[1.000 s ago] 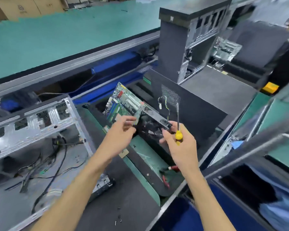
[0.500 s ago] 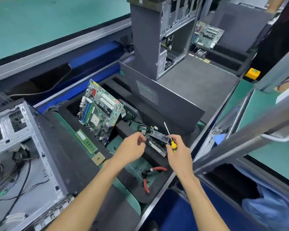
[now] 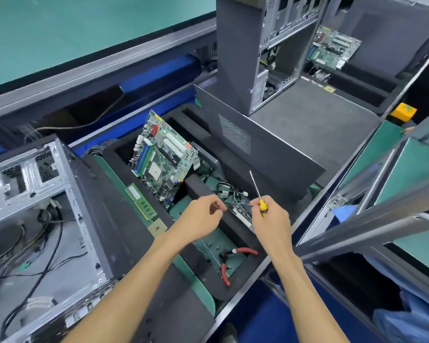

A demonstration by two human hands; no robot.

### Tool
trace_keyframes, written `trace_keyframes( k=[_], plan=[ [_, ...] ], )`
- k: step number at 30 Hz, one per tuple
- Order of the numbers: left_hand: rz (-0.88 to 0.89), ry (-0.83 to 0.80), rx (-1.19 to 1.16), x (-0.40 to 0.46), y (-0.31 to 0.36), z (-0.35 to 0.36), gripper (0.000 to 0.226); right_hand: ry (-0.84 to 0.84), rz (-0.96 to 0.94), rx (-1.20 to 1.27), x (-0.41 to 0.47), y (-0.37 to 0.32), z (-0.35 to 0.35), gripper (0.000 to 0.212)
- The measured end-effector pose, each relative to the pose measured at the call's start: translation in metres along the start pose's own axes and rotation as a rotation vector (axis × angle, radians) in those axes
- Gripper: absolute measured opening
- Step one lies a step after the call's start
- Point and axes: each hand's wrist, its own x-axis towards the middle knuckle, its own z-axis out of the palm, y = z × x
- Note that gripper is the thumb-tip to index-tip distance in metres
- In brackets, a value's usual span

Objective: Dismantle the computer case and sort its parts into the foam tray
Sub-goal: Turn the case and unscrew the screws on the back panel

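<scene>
Both hands over the foam tray (image 3: 235,225), a small metal part (image 3: 242,214) between them.

The part lies in a compartment near the tray's right edge; right hand (image 3: 273,220) grips a yellow-handled screwdriver (image 3: 259,197); left hand (image 3: 203,219) loosely curled, holding nothing; motherboard (image 3: 165,155) leans in the far compartment; red pliers (image 3: 229,262) in the near one; open computer case (image 3: 42,219) lies left of the tray.

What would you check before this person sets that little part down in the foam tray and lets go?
1. Right hand grips the screwdriver, tip up, away from the parts: ok.
2. Small drive-like part sits between both hands, over a foam tray slot: ok.
3. Left hand actually gripping the part: cannot tell.
4. Cable bundle behind, free of the part: cannot tell.
5. Motherboard already leans in its own slot: ok.
6. Red-handled pliers lie apart, nearer slot: ok.
</scene>
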Motion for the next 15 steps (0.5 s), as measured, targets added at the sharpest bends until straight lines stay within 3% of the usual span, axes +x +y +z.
trace_keyframes(
  k=[8, 11, 15],
  plan=[
    [0.225, 0.244, -0.198, -0.072, 0.006, -0.061, 0.026, -0.148, -0.298, 0.387, -0.032, -0.099, 0.033, 0.015],
    [0.223, 0.36, -0.279, -0.108, -0.008, -0.092, 0.034, -0.263, -0.286, 0.557, -0.056, -0.136, 0.055, 0.024],
    [0.176, 0.477, -0.279, -0.159, -0.041, -0.127, 0.037, -0.45, -0.3, 0.656, -0.097, -0.175, 0.086, 0.02]
  ],
)
